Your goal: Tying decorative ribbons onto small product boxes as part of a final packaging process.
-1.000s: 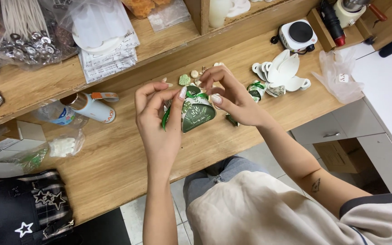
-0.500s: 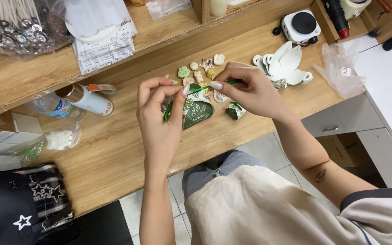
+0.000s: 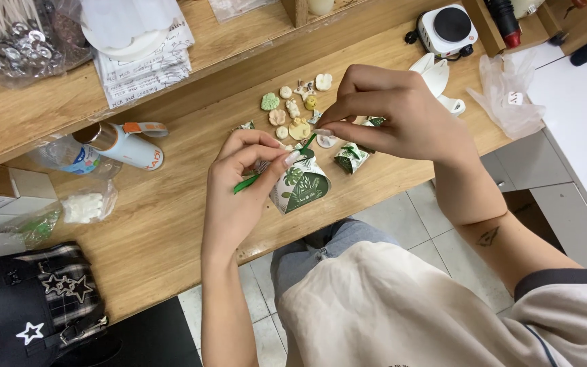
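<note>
Head camera looks straight down and both hands are on the small green-and-white leaf-print favour box (image 3: pixel 301 185), which sits at the front edge of the wooden desk (image 3: pixel 151 224). The left hand (image 3: pixel 242 183) has its fingers pinched narrow on one end of the green ribbon (image 3: pixel 247 183), the tail sticking out to the side. The right hand (image 3: pixel 392 112) hovers just above the box top, thumb and forefinger closed tight on the ribbon's other end near the box's peak. This looks like the tying step: the box is folded shut and the ribbon is being worked into a knot or bow at the top. The next move, by my reading, calls for steady opposing tension from both hands so the loop cinches without tipping the box.

Just beside it lies a second leaf-print box (image 3: pixel 351 156), ribbon already on. Behind, a cluster of small moulded shapes (image 3: pixel 293 109) in cream, green and orange. Off to the left, a white tube (image 3: pixel 125 144) lying on its side; far back, a small white hotplate (image 3: pixel 448 27).
</note>
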